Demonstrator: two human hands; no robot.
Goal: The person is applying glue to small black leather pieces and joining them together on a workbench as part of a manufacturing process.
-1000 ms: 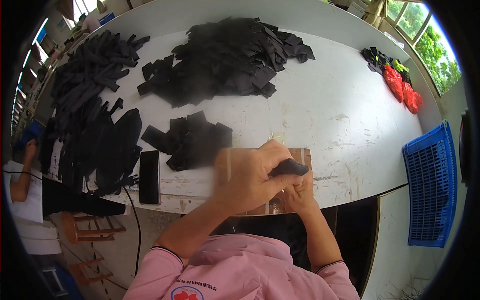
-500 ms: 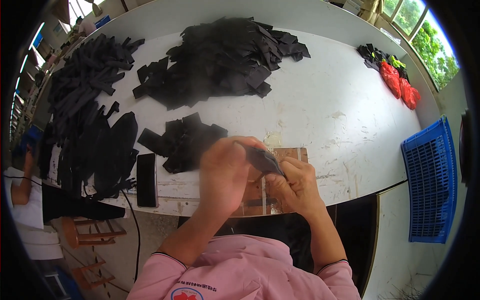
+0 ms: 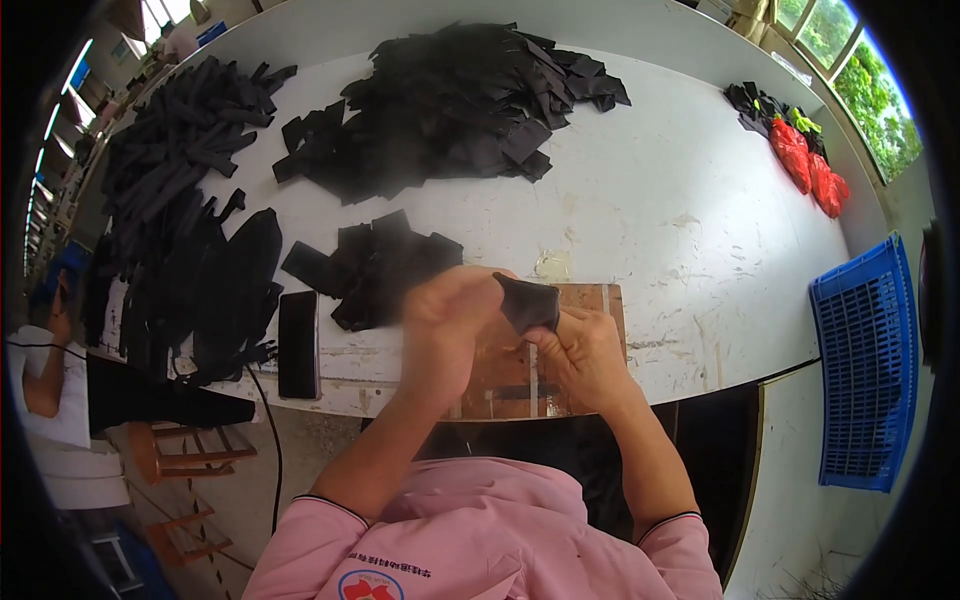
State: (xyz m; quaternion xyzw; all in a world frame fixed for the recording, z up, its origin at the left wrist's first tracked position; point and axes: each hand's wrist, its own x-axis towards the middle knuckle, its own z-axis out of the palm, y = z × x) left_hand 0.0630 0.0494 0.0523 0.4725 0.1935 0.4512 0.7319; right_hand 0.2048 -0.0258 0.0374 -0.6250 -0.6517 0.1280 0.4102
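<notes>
A small piece of black fabric is stretched between my two hands, above a brown board at the table's front edge. My left hand is closed on its left end, with the fingertips hidden behind the hand and the fabric. On the right end, my right hand pinches it, thumb on the near side. Just left of my left hand lies a small heap of black fabric pieces.
A large black fabric pile lies farther back, with more black pieces at the left. A phone rests near the front edge. Red bags sit at the far right, beyond a blue crate. Another person's arm shows at left.
The fabric piece has turned in my hands and now shows a broader, flatter face. My right hand has shifted slightly. The view has tilted a little.
</notes>
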